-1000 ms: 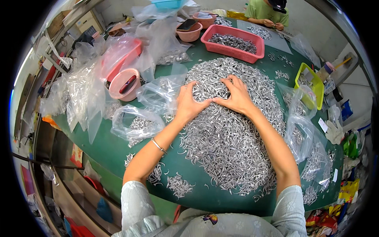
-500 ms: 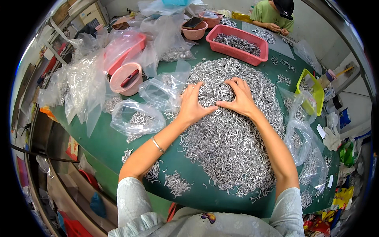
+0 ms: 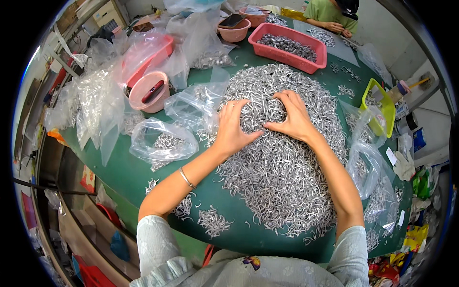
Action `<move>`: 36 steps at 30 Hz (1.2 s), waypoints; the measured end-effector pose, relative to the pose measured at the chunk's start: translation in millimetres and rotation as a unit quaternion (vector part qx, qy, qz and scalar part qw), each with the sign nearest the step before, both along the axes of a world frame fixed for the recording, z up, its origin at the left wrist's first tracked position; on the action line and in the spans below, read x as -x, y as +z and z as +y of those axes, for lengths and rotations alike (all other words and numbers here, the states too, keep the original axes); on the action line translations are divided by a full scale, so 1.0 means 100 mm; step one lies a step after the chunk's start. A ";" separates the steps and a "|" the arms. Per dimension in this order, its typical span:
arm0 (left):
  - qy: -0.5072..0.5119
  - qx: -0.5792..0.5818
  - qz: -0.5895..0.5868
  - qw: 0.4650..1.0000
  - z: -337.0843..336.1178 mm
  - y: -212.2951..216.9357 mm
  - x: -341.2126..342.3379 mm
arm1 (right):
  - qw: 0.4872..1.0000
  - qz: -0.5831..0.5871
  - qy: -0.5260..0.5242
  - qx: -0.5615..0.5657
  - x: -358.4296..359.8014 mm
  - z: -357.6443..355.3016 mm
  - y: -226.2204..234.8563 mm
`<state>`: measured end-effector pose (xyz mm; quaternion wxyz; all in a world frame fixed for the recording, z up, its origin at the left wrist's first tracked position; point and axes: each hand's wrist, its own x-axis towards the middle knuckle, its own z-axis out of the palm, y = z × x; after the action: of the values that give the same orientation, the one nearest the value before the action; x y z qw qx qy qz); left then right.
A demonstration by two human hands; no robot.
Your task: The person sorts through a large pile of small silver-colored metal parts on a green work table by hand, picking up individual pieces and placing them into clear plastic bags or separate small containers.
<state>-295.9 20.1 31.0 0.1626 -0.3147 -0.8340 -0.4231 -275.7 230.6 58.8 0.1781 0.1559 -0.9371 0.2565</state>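
Note:
A broad heap of small curved silver metal pieces (image 3: 287,191) lies on the green table. My left hand (image 3: 233,128) and my right hand (image 3: 295,117) rest in its upper part, facing each other. Thumbs and fingers are spread wide in curves that frame a clump of the pieces. Both thumb tips sit close together at the near side of that clump; some fingertips are sunk among the pieces. Neither hand is closed on a single piece. A bangle circles my left wrist.
Clear plastic bags (image 3: 165,143) with pieces lie left and right of the heap. Beyond it stand a pink tray (image 3: 318,62) of metal parts and a pink tub (image 3: 155,105) with a red-handled tool. A green basket (image 3: 389,107) is at right. Another person (image 3: 330,16) works at the far end.
My thumb tips, touching or nearly so before, have moved slightly apart, and the gap between my hands is a little wider. The whole view has shifted slightly.

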 end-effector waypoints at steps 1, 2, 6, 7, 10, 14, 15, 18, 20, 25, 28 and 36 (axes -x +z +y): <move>-0.011 0.001 -0.003 1.000 -0.01 0.00 -0.01 | 1.000 -0.012 0.002 -0.003 0.01 0.01 0.02; -0.018 0.006 -0.005 1.000 -0.01 0.01 0.03 | 1.000 -0.025 0.004 -0.006 0.03 0.03 0.04; -0.015 0.020 -0.011 1.000 0.03 -0.03 0.09 | 0.999 -0.045 0.005 0.014 0.08 -0.02 0.03; -0.011 0.018 -0.013 1.000 0.04 -0.04 0.09 | 0.999 -0.031 0.003 0.013 0.06 -0.05 0.01; -0.012 0.014 -0.008 1.000 0.07 -0.02 0.05 | 1.000 0.005 0.005 0.015 0.00 -0.09 -0.02; -0.031 0.012 0.023 0.999 0.04 0.06 0.00 | 0.999 0.027 0.016 0.033 -0.07 -0.10 -0.02; -0.031 0.026 0.014 0.999 0.03 0.06 -0.01 | 0.999 0.024 0.019 0.039 -0.08 -0.10 0.00; -0.009 0.007 -0.022 1.000 0.09 0.12 0.02 | 1.000 0.012 0.001 0.027 -0.04 -0.14 -0.01; -0.018 0.020 -0.012 1.000 0.10 0.06 0.02 | 0.999 0.036 -0.007 0.027 -0.03 -0.19 -0.08; -0.026 0.039 0.005 0.999 0.08 0.05 -0.04 | 0.997 0.060 0.013 0.055 -0.11 -0.17 -0.10; -0.037 0.047 0.020 0.998 0.08 0.12 -0.07 | 0.996 0.054 0.002 0.075 -0.18 -0.18 -0.08; -0.093 0.037 0.086 0.991 0.09 0.13 -0.23 | 0.985 0.132 0.009 0.115 -0.46 -0.22 -0.09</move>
<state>-272.9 29.3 43.5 0.1821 -0.4318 -0.7993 -0.3762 -229.6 208.2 50.1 0.3141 0.1754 -0.8684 0.3412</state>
